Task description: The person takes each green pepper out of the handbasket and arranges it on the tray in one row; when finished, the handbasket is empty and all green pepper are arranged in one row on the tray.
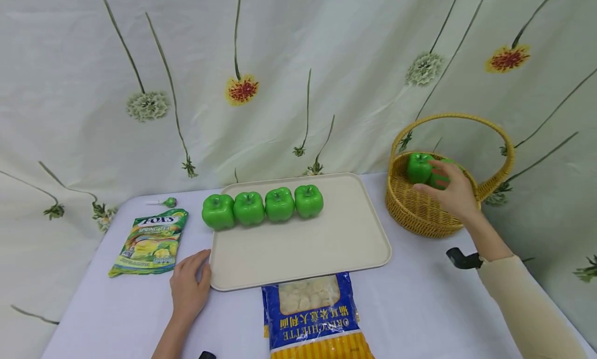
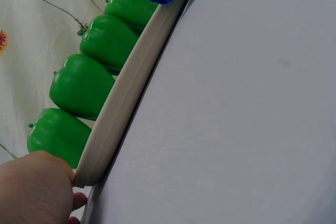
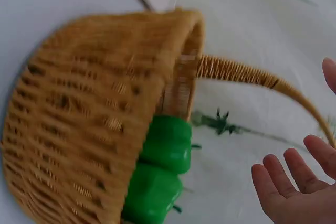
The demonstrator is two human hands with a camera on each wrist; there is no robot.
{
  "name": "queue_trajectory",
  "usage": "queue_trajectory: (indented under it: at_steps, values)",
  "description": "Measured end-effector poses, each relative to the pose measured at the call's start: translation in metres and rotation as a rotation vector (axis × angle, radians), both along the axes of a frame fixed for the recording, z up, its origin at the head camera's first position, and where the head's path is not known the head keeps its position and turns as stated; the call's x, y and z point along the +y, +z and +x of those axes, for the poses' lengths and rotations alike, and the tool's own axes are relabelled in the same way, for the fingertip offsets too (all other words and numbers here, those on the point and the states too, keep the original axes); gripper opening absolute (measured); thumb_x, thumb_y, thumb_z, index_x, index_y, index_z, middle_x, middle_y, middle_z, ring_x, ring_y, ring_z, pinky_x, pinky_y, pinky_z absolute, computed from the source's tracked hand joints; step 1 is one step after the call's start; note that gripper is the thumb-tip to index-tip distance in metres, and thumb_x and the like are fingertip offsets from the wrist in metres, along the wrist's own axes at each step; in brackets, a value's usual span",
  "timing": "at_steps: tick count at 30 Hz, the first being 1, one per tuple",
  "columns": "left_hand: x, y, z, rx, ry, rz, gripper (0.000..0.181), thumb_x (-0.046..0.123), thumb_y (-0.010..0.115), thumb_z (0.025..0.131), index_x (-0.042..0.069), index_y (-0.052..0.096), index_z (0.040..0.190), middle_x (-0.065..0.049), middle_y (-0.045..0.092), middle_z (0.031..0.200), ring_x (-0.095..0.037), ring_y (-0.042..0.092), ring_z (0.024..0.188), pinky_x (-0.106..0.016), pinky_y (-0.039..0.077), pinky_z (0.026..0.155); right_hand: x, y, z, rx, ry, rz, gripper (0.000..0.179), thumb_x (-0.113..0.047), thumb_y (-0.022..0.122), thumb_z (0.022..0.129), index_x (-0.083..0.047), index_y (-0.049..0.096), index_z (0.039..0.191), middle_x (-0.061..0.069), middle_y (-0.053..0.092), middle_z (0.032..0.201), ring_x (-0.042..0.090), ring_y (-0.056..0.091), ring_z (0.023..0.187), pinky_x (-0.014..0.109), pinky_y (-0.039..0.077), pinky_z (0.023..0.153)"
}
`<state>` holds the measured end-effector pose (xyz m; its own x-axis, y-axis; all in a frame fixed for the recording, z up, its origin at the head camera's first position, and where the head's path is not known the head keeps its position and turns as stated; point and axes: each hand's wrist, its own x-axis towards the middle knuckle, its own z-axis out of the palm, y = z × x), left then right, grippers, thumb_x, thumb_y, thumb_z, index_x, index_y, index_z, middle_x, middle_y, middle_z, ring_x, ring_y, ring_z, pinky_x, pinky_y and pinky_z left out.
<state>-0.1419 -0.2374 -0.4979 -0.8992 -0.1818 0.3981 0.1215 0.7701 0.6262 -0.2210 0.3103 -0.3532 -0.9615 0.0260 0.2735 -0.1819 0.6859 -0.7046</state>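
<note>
My left hand [image 1: 190,286] rests on the white table at the left front corner of a beige tray [image 1: 298,253], fingers loosely bent and touching its edge. Several green bell peppers [image 1: 280,204] stand in a row along the tray's back left part. Over on the right, my right hand [image 1: 450,188] is above a wicker basket [image 1: 410,214] with its fingers spread and nothing held. Two green bell peppers [image 3: 167,142] sit in that basket; in the head view the hand partly hides one. The right wrist view shows a gap between the fingers [image 3: 294,171] and the peppers.
A green candy bag [image 1: 151,242] lies left of the tray, with a green lollipop [image 1: 169,202] behind it. In front of the tray lies a blue and yellow pasta bag [image 1: 312,317]. The basket's tall handle [image 1: 448,115] arches up near a flowered cloth backdrop [image 1: 289,89].
</note>
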Motion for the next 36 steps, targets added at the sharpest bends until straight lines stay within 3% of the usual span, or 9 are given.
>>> queue_trajectory:
  at_steps: [6,14,22,29,36]
  values:
    - [0.000,0.000,0.000,0.010,-0.001,-0.001,0.031,0.001,0.055,0.092,-0.001,0.064,0.121,-0.024,0.063,0.124,-0.044,0.047,0.120,-0.066,0.029,0.098,0.042,0.013,-0.031,-0.056,-0.179,-0.088,0.087,-0.044,0.065,0.090,-0.006,0.021,0.155,0.025,0.018,0.158,0.046,0.024,0.143,0.061,0.027,0.112]
    - [0.000,0.001,0.002,-0.017,0.009,0.004,0.031,0.002,0.054,0.093,-0.001,0.063,0.123,-0.024,0.062,0.126,-0.043,0.045,0.122,-0.067,0.028,0.099,0.062,0.018,-0.057,-0.079,-0.320,-0.084,0.088,-0.047,0.063,0.090,-0.009,0.021,0.156,0.021,0.015,0.161,0.041,0.020,0.147,0.060,0.027,0.113]
    - [0.001,0.002,0.001,0.015,-0.004,0.000,0.031,0.001,0.055,0.092,-0.001,0.064,0.122,-0.024,0.063,0.125,-0.044,0.046,0.121,-0.066,0.029,0.096,0.075,0.010,-0.064,-0.149,-0.338,-0.105,0.097,-0.056,0.061,0.087,-0.010,0.014,0.157,0.022,0.010,0.161,0.042,0.015,0.148,0.061,0.025,0.114]
    - [0.000,0.002,-0.001,0.010,-0.002,-0.001,0.031,0.001,0.055,0.093,-0.001,0.064,0.122,-0.024,0.063,0.126,-0.043,0.046,0.121,-0.064,0.030,0.096,0.080,-0.004,-0.065,-0.208,-0.293,-0.092,0.098,-0.052,0.061,0.090,-0.005,0.008,0.157,0.026,0.006,0.160,0.047,0.012,0.147,0.064,0.023,0.113]
    - [0.000,0.002,0.001,0.007,-0.005,-0.013,0.032,0.000,0.056,0.092,-0.001,0.063,0.123,-0.024,0.063,0.125,-0.044,0.047,0.121,-0.066,0.030,0.097,0.083,-0.007,-0.067,-0.266,-0.244,-0.061,0.103,-0.056,0.059,0.089,-0.002,0.002,0.156,0.028,0.000,0.161,0.050,0.007,0.146,0.066,0.021,0.112]
